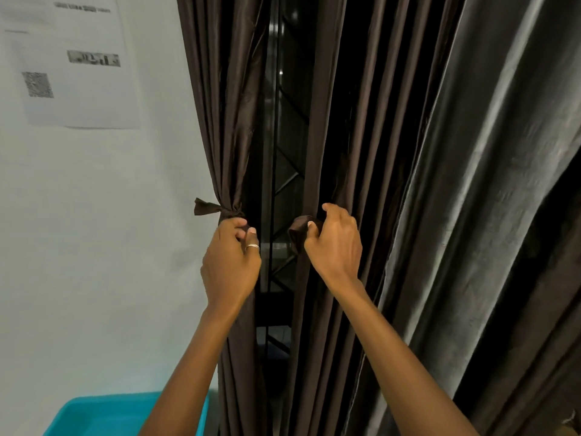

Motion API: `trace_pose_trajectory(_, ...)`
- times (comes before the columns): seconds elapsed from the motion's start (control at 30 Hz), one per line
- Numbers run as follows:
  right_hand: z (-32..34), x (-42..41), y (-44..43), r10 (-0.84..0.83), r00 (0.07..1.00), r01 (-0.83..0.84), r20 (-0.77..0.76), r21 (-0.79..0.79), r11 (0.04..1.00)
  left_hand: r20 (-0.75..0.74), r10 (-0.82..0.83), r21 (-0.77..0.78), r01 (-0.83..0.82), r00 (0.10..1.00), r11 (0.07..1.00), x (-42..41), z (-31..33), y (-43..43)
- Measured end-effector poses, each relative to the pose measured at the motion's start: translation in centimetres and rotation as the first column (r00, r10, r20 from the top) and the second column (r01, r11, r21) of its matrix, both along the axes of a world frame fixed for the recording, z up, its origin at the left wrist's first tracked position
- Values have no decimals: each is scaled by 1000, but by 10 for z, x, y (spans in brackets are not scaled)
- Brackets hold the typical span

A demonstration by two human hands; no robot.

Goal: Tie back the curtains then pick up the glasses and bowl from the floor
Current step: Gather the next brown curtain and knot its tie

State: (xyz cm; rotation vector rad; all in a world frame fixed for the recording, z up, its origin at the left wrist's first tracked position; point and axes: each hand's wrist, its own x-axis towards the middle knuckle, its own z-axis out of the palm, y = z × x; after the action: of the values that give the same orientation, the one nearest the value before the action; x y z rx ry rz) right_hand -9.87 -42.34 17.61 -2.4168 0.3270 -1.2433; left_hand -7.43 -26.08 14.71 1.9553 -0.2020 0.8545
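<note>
A dark brown curtain [220, 121] hangs at the left of a window, gathered at mid-height by a brown fabric tie [207, 208] whose loose end sticks out to the left. My left hand [231, 262] pinches the tie at the gathered spot. A second brown curtain panel [361, 121] hangs to the right of the gap. My right hand [334, 243] grips a bunched end of brown fabric [297, 234] in front of this panel. The glasses and the bowl are not in view.
A white wall with a printed paper sheet [72, 64] fills the left. A turquoise plastic tub [103, 416] sits at the bottom left. A grey curtain [487, 184] hangs at the right. Dark window glass with a metal grille [283, 184] shows through the gap.
</note>
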Motion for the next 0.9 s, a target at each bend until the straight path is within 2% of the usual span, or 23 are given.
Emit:
trace_pose_trajectory(0.17, 4, 14, -14, 88, 977, -49, -192, 197, 979, -33, -142, 113, 145, 989, 983, -9, -8, -2)
trace_pose_trajectory(0.23, -1, 14, -17, 130, 974, -84, -184, 240, 967, -34, -188, 168, 192, 981, 967, -9, -8, -4)
trace_pose_trajectory(0.43, -23, 8, -8, 206, 977, -187, -56, 239, 953, -66, -254, 209, 262, 965, 942, -10, 3, -35)
trace_pose_trajectory(0.53, -31, 6, -3, 242, 970, -237, 2, 211, 948, -164, -260, 123, 281, 952, 952, -10, 11, -50)
trace_pose_trajectory(0.63, -33, 4, 5, 264, 964, -260, 6, 195, 946, -235, -270, 55, 290, 934, 955, -8, 21, -61)
trace_pose_trajectory(0.9, -29, -6, 14, 244, 970, -237, -25, 160, 958, -328, -148, 72, 181, 933, 981, 3, 40, -69)
